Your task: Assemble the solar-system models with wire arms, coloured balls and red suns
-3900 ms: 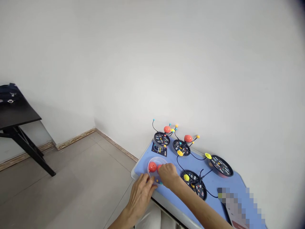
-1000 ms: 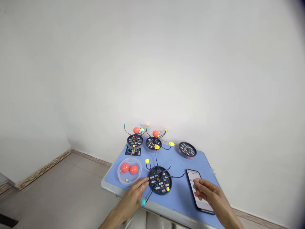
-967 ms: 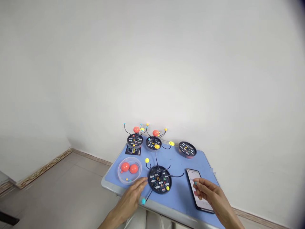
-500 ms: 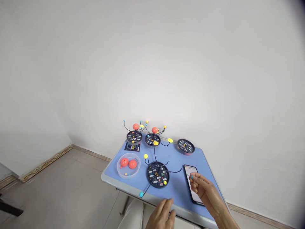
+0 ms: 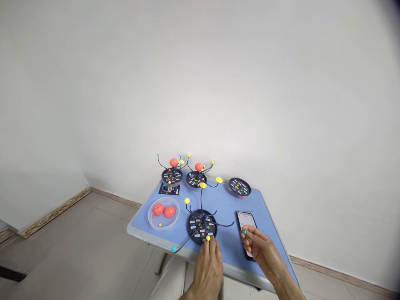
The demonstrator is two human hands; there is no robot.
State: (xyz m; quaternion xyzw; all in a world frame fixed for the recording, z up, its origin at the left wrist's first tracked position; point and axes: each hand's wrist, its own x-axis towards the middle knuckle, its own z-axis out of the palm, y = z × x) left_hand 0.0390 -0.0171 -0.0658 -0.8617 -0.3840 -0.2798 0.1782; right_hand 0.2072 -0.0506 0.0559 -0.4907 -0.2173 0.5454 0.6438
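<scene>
Blue plastic bead (image 5: 245,232), small and round, sits clamped between the thumb and fingers of our right hand (image 5: 265,250), just above the black-framed smartphone (image 5: 246,218). The phone lies face up on the light-blue, grey-edged surface (image 5: 229,241), partly hidden by that hand. Our left hand (image 5: 208,264) is at the near rim of the round black base with printed labels (image 5: 195,230); its fingers are stretched out, close together, right by a small yellow ball (image 5: 208,238), and we can't tell if they grip it. Thin black arms spread from the base's hub: we see a blue ball (image 5: 174,248) at front left, a bright yellow ball (image 5: 186,201) and an orange-yellow disc (image 5: 203,185) toward the back. Left of the base, apart: clear round plastic tub (image 5: 164,228) with 2 red balls (image 5: 169,211) and tiny beads (image 5: 160,225). Behind, we have 2 black-based models with red tops (image 5: 171,176) and 1 round black base without arms (image 5: 239,187) at back right.
</scene>
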